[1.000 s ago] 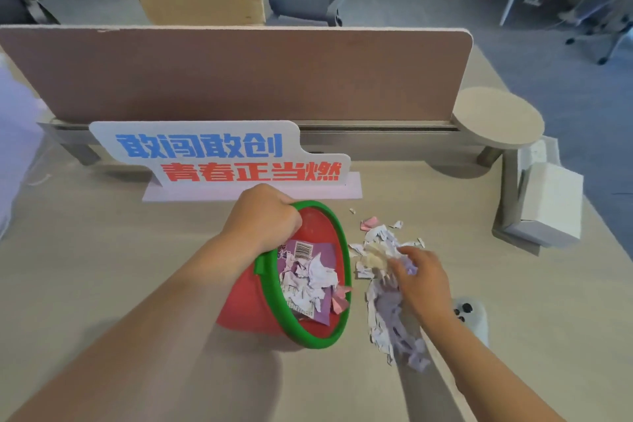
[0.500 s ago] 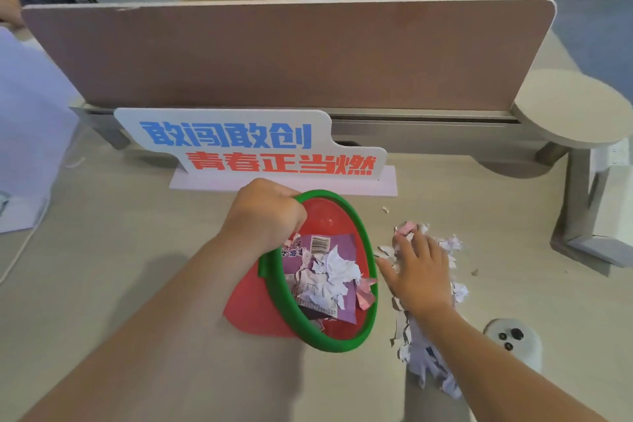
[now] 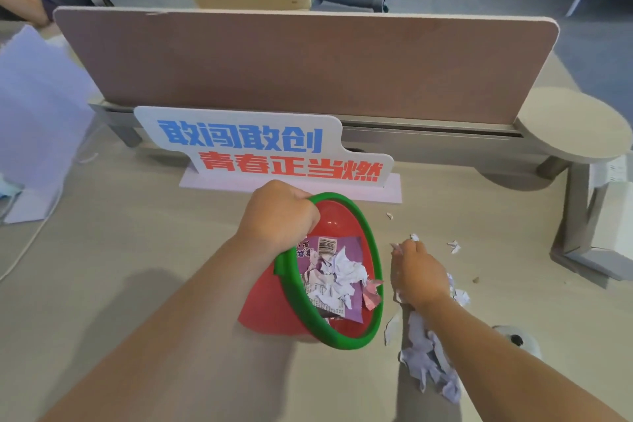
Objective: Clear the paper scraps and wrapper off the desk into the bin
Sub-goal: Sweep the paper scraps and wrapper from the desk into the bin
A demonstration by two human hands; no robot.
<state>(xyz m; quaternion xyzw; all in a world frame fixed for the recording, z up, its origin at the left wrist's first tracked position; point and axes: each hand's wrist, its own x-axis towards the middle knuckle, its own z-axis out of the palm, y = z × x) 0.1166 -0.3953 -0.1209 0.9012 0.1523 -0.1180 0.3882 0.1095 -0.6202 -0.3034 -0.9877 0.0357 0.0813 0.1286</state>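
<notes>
A red bin with a green rim [image 3: 371, 250] lies tilted on the desk, its mouth facing right. My left hand [image 3: 277, 216] grips the rim at its upper left. Inside lie a purple wrapper [image 3: 352, 247] and white paper bits [image 3: 342, 276]. My right hand [image 3: 416, 271] rests palm down on the desk just right of the bin mouth, fingers curled over white scraps; what it holds is hidden. A heap of torn paper scraps [image 3: 428, 360] lies under my right forearm. Single loose scraps [image 3: 454, 246] lie further right.
A white sign with blue and red characters [image 3: 260, 147] stands behind the bin, in front of a brown divider panel [image 3: 308, 65]. A round side shelf [image 3: 575, 127] and white box [image 3: 613, 216] are at right. A white device [image 3: 520, 341] lies near my right forearm. White sheets [image 3: 37, 106] stand at left.
My right hand has drawn toward the bin mouth, dragging scraps along the desk. The scatter at the far right has thinned. My left hand keeps hold of the tilted bin.
</notes>
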